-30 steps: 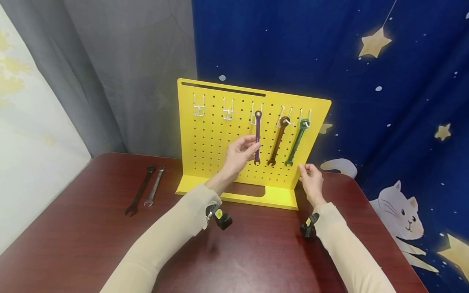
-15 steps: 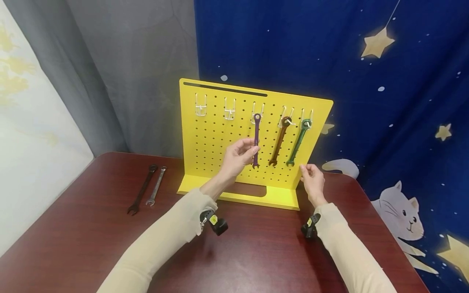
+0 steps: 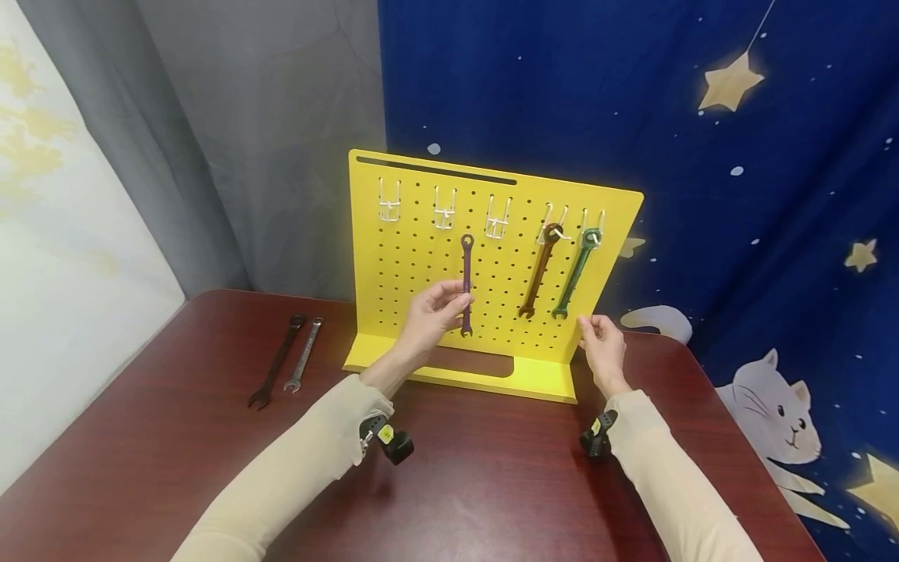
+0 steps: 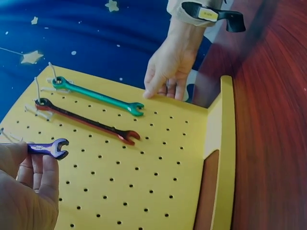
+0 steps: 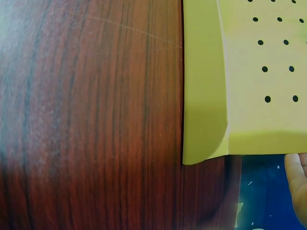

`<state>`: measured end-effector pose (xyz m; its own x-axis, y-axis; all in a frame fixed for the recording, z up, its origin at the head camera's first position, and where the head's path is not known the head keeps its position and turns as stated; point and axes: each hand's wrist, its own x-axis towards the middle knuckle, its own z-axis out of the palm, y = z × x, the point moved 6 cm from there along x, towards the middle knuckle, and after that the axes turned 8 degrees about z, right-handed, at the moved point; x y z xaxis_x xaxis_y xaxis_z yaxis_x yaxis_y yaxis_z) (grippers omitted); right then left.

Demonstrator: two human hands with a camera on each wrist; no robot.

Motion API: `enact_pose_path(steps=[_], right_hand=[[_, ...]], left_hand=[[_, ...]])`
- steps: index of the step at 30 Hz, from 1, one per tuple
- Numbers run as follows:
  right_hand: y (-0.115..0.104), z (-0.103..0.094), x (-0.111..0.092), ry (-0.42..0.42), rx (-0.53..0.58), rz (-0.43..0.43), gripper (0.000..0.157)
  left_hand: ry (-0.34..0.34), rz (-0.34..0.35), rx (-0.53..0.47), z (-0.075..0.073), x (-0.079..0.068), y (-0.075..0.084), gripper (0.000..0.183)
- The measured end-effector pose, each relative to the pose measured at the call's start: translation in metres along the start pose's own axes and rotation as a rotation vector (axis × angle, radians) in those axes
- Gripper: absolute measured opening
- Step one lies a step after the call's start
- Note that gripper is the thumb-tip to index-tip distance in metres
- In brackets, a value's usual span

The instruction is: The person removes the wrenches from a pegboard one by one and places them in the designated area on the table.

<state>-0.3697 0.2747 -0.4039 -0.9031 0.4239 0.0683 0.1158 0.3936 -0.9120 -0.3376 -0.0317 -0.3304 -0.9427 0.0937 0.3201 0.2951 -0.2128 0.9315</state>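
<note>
A purple wrench (image 3: 467, 273) is pinched upright between the thumb and fingers of my left hand (image 3: 430, 316), in front of the yellow pegboard (image 3: 414, 273). Its ring end points up, below and between the second and third hooks from the left. In the left wrist view the open end of this wrench (image 4: 53, 148) sticks out past the thumb. My right hand (image 3: 602, 347) pinches the pegboard's right edge, thumb in front and fingers behind. A red-brown wrench (image 3: 539, 273) and a green wrench (image 3: 576, 277) hang on the two rightmost hooks.
Three white wire hooks (image 3: 389, 204) on the board's left and middle bear no wrench. A black wrench (image 3: 277, 363) and a silver wrench (image 3: 304, 355) lie on the brown table (image 3: 485, 484), left of the board. Curtains (image 3: 477, 94) hang behind.
My left hand has drawn the purple wrench away from the third hook, down and to the left. My right hand stays at the board's edge. The view has shifted slightly.
</note>
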Motion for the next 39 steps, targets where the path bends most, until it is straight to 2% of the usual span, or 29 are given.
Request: enact_pose_path(steps=[10,19,23,33,39], right_hand=[[0.002,0.001,-0.001,-0.016,-0.001,-0.002,0.039],[0.004,0.001,0.000,-0.011,-0.012,0.000,0.040],[0.005,0.001,0.000,-0.018,-0.011,0.001,0.041],[0.004,0.000,0.001,-0.034,0.018,-0.004,0.042],[0.002,0.001,0.001,-0.039,0.022,0.000,0.042]], left_hand=[[0.016,-0.036,0.096,-0.024,-0.011,-0.007,0.033],[0.072,-0.066,0.166,-0.048,-0.016,-0.014,0.032],[0.081,-0.074,0.184,-0.058,-0.019,-0.016,0.033],[0.103,-0.147,0.226,-0.081,-0.026,-0.023,0.034],[0.132,-0.149,0.241,-0.097,-0.029,-0.025,0.035]])
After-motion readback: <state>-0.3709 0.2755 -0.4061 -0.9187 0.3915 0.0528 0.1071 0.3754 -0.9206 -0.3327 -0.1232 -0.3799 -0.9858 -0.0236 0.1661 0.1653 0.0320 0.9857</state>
